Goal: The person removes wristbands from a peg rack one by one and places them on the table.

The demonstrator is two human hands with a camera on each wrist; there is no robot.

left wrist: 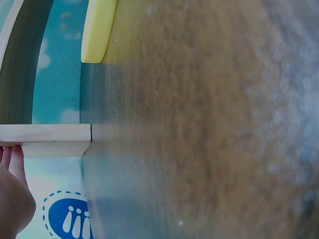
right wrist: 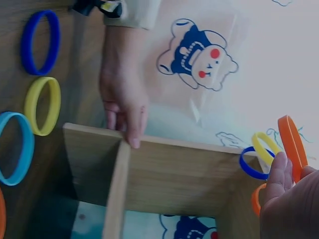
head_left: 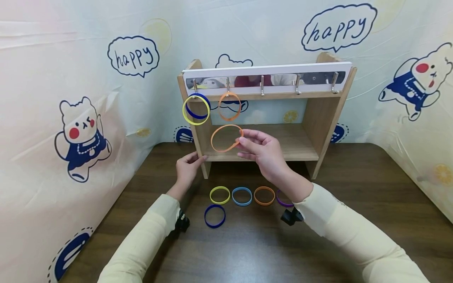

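My right hand [head_left: 267, 155] pinches an orange silicone wristband [head_left: 226, 125] between thumb and fingers, in front of the wooden shelf [head_left: 290, 137]. In the right wrist view that orange band stands at the right edge. My left hand [head_left: 187, 169] grips the shelf's left side panel near its bottom, thumb on the front edge. Along the shelf's top rail runs a row of several metal hooks [head_left: 262, 86]. A yellow wristband [head_left: 183, 112] and a dark blue wristband [head_left: 209, 105] hang from the leftmost hook; another orange wristband [head_left: 230, 120] hangs from the second.
On the dark wooden table [head_left: 247, 251] lie a yellow band [head_left: 220, 203], a light blue band [head_left: 242, 205], an orange band [head_left: 264, 204] and a purple band, partly hidden by my right arm. A dark blue band [head_left: 214, 226] lies nearer. Printed cloth [head_left: 134, 106] surrounds the table.
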